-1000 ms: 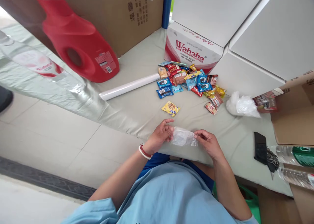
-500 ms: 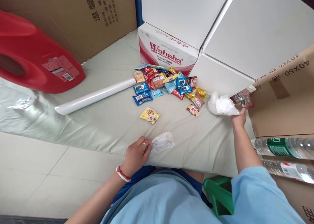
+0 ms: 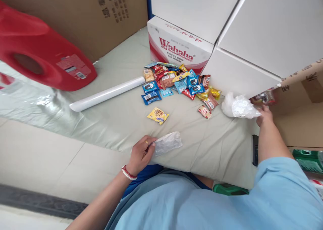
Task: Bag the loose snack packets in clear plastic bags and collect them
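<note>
A: Since 0.5 s ago, right hand (image 3: 264,116) has shifted a bit further right, fingers touching the bunch of plastic bags (image 3: 238,106) by the bench's right edge; grip on it unclear.

B: Left hand (image 3: 141,153)?

A: Unchanged. Pinching a clear bag (image 3: 168,143) at the near edge of the bench (image 3: 121,122). Snack packets (image 3: 180,83) piled mid-bench near the Wahaha carton (image 3: 176,45), yellow packet (image 3: 157,115) apart.
</note>
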Available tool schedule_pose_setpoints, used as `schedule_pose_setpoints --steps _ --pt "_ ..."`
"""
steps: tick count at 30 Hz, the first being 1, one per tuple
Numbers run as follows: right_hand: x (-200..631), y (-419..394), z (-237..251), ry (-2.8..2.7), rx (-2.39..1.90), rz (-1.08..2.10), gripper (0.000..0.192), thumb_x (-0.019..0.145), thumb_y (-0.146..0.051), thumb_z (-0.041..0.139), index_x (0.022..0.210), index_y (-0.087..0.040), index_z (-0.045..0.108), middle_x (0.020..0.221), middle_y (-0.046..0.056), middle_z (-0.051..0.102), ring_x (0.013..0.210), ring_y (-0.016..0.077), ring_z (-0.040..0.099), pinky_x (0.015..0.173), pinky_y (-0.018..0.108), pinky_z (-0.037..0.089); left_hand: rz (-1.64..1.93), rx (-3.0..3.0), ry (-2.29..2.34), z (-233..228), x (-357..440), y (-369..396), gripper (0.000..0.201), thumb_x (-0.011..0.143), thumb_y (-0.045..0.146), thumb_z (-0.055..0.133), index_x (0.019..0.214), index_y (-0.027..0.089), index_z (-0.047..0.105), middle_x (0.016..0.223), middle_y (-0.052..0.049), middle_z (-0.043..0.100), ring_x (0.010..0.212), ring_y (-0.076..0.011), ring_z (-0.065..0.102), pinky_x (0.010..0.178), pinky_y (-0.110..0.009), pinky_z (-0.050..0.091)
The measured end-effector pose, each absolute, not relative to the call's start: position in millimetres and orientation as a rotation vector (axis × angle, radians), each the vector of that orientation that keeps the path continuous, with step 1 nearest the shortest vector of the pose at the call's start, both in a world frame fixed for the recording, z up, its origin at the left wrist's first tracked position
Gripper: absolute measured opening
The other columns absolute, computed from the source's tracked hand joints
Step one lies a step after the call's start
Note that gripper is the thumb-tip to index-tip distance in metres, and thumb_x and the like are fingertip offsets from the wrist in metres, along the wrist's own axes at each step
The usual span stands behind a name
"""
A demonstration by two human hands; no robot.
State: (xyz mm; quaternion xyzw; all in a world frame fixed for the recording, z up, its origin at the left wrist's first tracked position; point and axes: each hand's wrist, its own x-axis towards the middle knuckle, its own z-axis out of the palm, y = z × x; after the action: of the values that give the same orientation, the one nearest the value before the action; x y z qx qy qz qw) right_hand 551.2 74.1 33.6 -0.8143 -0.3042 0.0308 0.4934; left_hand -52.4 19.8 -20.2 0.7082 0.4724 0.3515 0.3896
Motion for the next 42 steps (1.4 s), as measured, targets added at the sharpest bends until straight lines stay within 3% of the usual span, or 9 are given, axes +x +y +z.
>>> schedule_pose_setpoints --steps 5,9,14,18,24,29,33,38,42 --pt "498.1 33.0 31.0 -0.338 -1.827 -0.028 0.011 0.085 -0.039 0.049 0.092 -0.031 0.053 0.089 0.012 0.058 0.075 0.0288 0.058 0.067 0.054 0.046 0.966 1.367 1.145 -28.3 -58.2 21.7 0.031 0.095 0.029 0.048 0.105 0.020 0.075 0.090 -0.005 0.065 0.069 -0.0150 0.059 0.065 -0.028 0.051" --pt "380.6 -31.5 9.2 -0.415 -1.749 -0.013 0.015 0.074 -0.038 0.062 0.080 -0.029 0.051 0.071 0.001 0.048 0.057 0.0197 0.046 0.056 0.042 0.045 0.984 1.301 1.069 -26.5 -49.9 16.5 0.028 0.094 0.028 0.052 0.108 0.020 0.075 0.090 -0.005 0.064 0.073 -0.0159 0.063 0.071 -0.030 0.054" --pt "195.8 -62.0 4.5 -0.912 -1.586 1.047 0.029 0.085 -0.044 0.073 0.109 -0.028 0.069 0.104 0.007 0.071 0.076 0.0199 0.062 0.068 0.036 0.055 0.899 1.478 1.008 -6.0 -20.3 0.8 0.021 0.096 0.035 0.060 0.104 0.023 0.076 0.091 -0.005 0.068 0.070 -0.0150 0.065 0.070 -0.030 0.055" --pt "150.0 -39.7 10.2 -0.991 -1.437 1.285 0.028 0.080 -0.049 0.081 0.090 -0.025 0.069 0.080 0.001 0.066 0.072 0.0170 0.059 0.065 0.029 0.051 0.904 1.410 1.028 -2.1 -11.2 -4.8 0.018 0.090 0.039 0.069 0.092 0.022 0.074 0.083 -0.004 0.067 0.073 -0.0156 0.064 0.070 -0.029 0.053" --pt "187.6 -38.4 7.4 -1.026 -1.501 1.080 0.031 0.088 -0.052 0.072 0.083 -0.022 0.064 0.071 -0.003 0.056 0.062 0.0128 0.049 0.060 0.026 0.044 0.996 0.751 1.087 -7.6 -31.5 1.3 0.042 0.072 0.052 0.086 0.087 0.018 0.065 0.069 0.004 0.060 0.056 -0.0079 0.053 0.052 -0.021 0.041" --pt "169.0 -49.2 4.4 -1.650 -1.387 0.864 0.033 0.086 -0.036 0.078 0.115 -0.026 0.069 0.119 0.008 0.068 0.107 0.0241 0.060 0.092 0.039 0.052 0.967 0.551 0.978 3.1 -25.7 0.2 0.051 0.064 0.050 0.093 0.084 0.017 0.060 0.064 0.007 0.055 0.051 -0.0038 0.046 0.048 -0.017 0.032" --pt "166.3 -47.2 9.4 -1.708 -1.385 0.679 0.011 0.100 -0.028 0.060 0.098 -0.026 0.072 0.098 0.005 0.071 0.099 0.0219 0.062 0.092 0.039 0.050 0.952 0.536 0.922 11.0 -24.7 8.5 0.052 0.064 0.046 0.094 0.088 0.019 0.056 0.064 0.009 0.053 0.050 -0.0029 0.045 0.047 -0.016 0.030" --pt "184.7 -53.7 18.7 -1.459 -1.526 0.840 0.018 0.103 -0.037 0.056 0.096 -0.023 0.065 0.095 0.004 0.070 0.088 0.0185 0.066 0.080 0.032 0.054 0.968 0.627 0.886 12.2 -30.1 13.4 0.051 0.072 0.047 0.090 0.102 0.020 0.059 0.091 0.001 0.065 0.078 -0.0100 0.064 0.068 -0.023 0.052" --pt "186.2 -48.7 5.5 -1.618 -1.599 0.606 0.043 0.089 -0.039 0.075 0.126 -0.023 0.060 0.141 0.016 0.056 0.115 0.0267 0.062 0.087 0.040 0.057 0.873 0.731 0.831 7.5 -15.7 4.8 0.043 0.071 0.038 0.090 0.097 0.018 0.062 0.091 0.000 0.066 0.079 -0.0122 0.066 0.076 -0.029 0.055"
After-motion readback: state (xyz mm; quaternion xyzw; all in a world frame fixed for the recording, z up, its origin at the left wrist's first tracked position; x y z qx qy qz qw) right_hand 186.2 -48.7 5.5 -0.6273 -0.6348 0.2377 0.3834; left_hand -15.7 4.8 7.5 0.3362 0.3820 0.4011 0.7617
